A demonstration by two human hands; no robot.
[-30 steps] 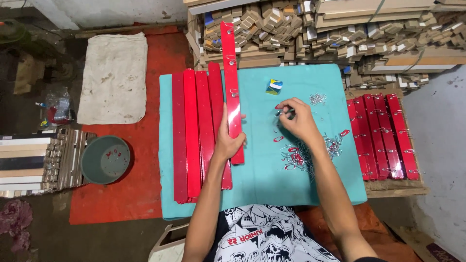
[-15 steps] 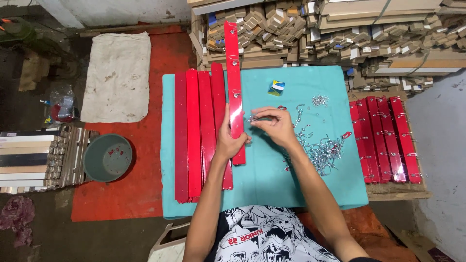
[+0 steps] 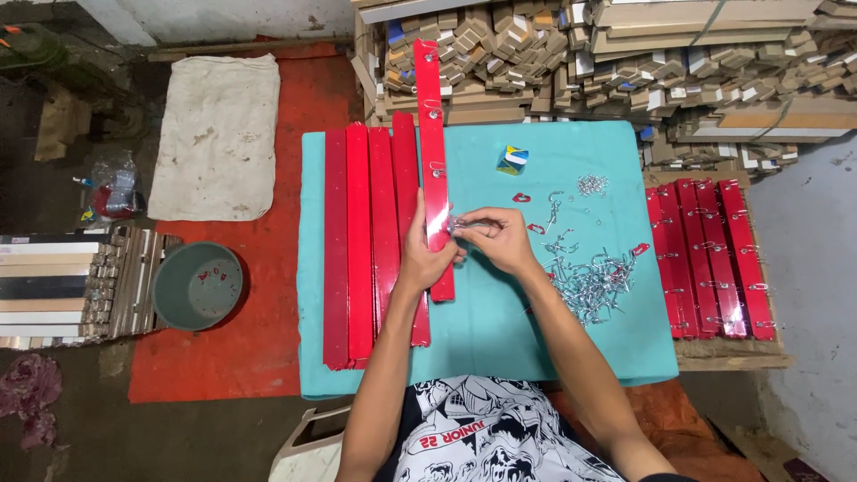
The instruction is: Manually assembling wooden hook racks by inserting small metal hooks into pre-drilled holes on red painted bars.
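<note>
**Small clip, long strip, crowded cloth**

The left hand [image 3: 427, 259] is closed around a long glossy red strip [image 3: 434, 170] lying at twelve o'clock from the person. The right hand [image 3: 496, 239] pinches a small silver wire clip [image 3: 458, 224] against the strip's edge. The clip could slip from the fingertips and vanish into the loose heap of silver clips [image 3: 585, 286] at three o'clock. The strip's far end overhangs the teal cloth-covered table [image 3: 500, 357], touching stacked cardboard bundles [image 3: 536, 54], so it might snag. Free room lies at six o'clock; red strips [image 3: 370, 241] crowd nine.
</note>
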